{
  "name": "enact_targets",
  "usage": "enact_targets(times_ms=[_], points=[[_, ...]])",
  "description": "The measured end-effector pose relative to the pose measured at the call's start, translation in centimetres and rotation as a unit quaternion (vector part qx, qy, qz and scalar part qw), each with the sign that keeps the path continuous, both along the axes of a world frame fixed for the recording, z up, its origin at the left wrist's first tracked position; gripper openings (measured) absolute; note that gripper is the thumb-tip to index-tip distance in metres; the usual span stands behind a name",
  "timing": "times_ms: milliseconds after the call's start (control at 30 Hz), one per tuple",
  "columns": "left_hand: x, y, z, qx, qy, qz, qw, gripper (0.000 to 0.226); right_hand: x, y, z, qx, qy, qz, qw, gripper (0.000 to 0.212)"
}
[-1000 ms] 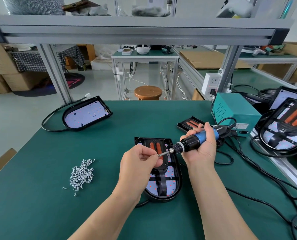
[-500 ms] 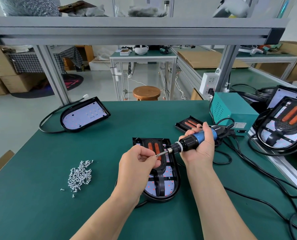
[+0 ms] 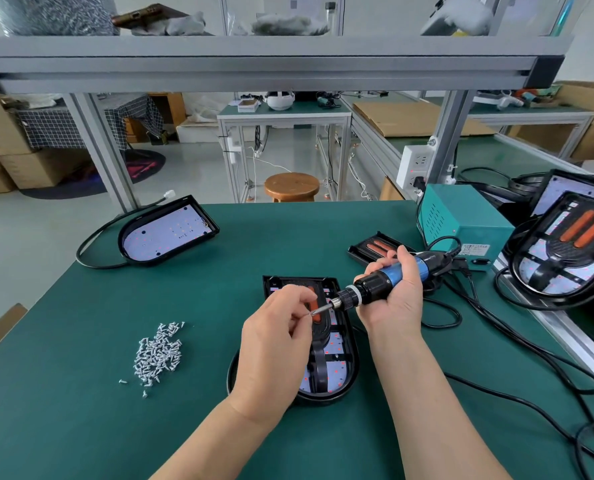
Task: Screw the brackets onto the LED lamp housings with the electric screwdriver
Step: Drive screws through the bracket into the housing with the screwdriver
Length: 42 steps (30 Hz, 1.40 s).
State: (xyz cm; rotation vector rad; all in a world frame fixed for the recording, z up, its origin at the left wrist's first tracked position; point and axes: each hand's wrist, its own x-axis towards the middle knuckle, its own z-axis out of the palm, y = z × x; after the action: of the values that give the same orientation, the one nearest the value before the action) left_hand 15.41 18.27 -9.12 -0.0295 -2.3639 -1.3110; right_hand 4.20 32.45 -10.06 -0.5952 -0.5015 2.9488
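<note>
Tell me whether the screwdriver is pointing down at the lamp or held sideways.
Sideways. The right hand grips the screwdriver nearly level above the lamp housing, its tip pinched in the fingers of the left hand, not down.

Deep green desk (image 3: 80,427) from edge to edge! The electric screwdriver (image 3: 375,288) shows black at the nose, with a bright blue band round the grip. The lamp housing (image 3: 337,372) has a black shell, orange strips, and a pale lilac board speckled with red dots. The screws (image 3: 158,351) are a silvery-white heap. Teal on the power box (image 3: 461,216), black on the cables (image 3: 460,315), warm brown on the wooden stool (image 3: 291,185), and a black-and-white checked cloth (image 3: 56,128) far off.
</note>
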Motion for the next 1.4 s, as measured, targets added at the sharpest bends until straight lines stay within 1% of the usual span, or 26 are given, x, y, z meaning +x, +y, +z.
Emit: enact_targets(times_ms=[100,200,267,333,367,467,533,600,667,700,767,833,900,967,1000,1100,1133,1200,1333,1400], points=[[0.0,0.0,-0.5,-0.06,0.054,-0.002,0.997,0.041,0.0,0.0,-0.1,0.002,-0.007,-0.003,1.0,0.015],[-0.1,-0.1,-0.9,-0.128,0.118,-0.002,0.985,0.031,0.0,-0.1,-0.2,0.002,-0.015,-0.008,1.0,0.015],[-0.1,-0.2,-1.0,-0.161,0.134,0.003,0.978,0.028,0.1,-0.1,-0.1,0.005,-0.02,-0.005,1.0,0.015],[-0.2,-0.4,-1.1,-0.164,0.136,0.002,0.977,0.027,0.1,-0.2,-0.1,-0.002,-0.024,-0.004,1.0,0.016],[-0.2,-0.5,-1.2,-0.155,0.13,-0.002,0.979,0.03,0.1,-0.1,-0.1,-0.006,-0.025,-0.004,1.0,0.017],[-0.4,-0.7,-1.5,-0.119,0.088,-0.01,0.989,0.05,0.1,-0.1,-0.1,-0.008,-0.027,-0.009,1.0,0.017],[-0.5,-0.8,-1.6,-0.089,0.063,-0.005,0.994,0.054,0.1,0.0,-0.1,-0.004,-0.029,-0.008,1.0,0.016],[-0.6,-1.2,-1.7,-0.076,0.062,0.003,0.995,0.055,0.2,0.0,-0.1,-0.008,-0.029,-0.009,1.0,0.016],[-0.9,-2.0,-1.9,-0.072,0.078,0.031,0.994,0.049,0.2,0.1,-0.1,-0.008,-0.03,-0.009,0.999,0.016],[-1.1,-2.5,-2.0,-0.044,0.062,0.049,0.996,0.047,0.2,0.2,-0.1,-0.006,-0.032,-0.008,0.999,0.016],[-1.7,-3.3,-1.8,0.061,-0.027,0.072,0.995,0.049,0.1,0.2,-0.1,-0.008,-0.032,-0.008,0.999,0.017],[-2.6,-3.9,-1.6,0.149,-0.143,0.07,0.976,0.057,0.1,0.1,-0.1,-0.002,-0.026,-0.004,1.0,0.017],[-3.4,-4.1,-1.7,0.175,-0.234,0.049,0.955,0.068,0.2,-0.1,0.0,0.015,-0.018,0.002,1.0,0.015],[-3.7,-3.9,-2.1,0.157,-0.272,0.034,0.949,0.067,0.2,-0.1,0.1,0.028,-0.005,0.01,1.0,0.015],[-3.8,-3.7,-2.4,0.158,-0.276,0.027,0.948,0.063,0.3,-0.1,0.2,0.032,0.003,0.012,0.999,0.015],[-3.6,-3.4,-3.1,0.2,-0.278,0.004,0.94,0.044,0.4,0.1,0.5,0.04,0.014,0.006,0.999,0.014],[-3.6,-3.4,-3.2,0.208,-0.275,-0.004,0.939,0.041,0.4,0.2,0.6,0.043,0.016,0.0,0.999,0.015],[-3.5,-3.5,-3.4,0.214,-0.27,-0.018,0.939,0.042,0.1,0.2,1.2,0.054,0.023,-0.009,0.998,0.015],[-3.3,-3.5,-3.5,0.228,-0.237,-0.035,0.944,0.058,-1.1,-1.0,3.4,0.104,0.05,-0.021,0.993,0.017],[-3.2,-3.5,-3.7,0.23,-0.217,-0.045,0.948,0.055,-2.1,-2.1,4.8,0.149,0.068,-0.023,0.986,0.02]])
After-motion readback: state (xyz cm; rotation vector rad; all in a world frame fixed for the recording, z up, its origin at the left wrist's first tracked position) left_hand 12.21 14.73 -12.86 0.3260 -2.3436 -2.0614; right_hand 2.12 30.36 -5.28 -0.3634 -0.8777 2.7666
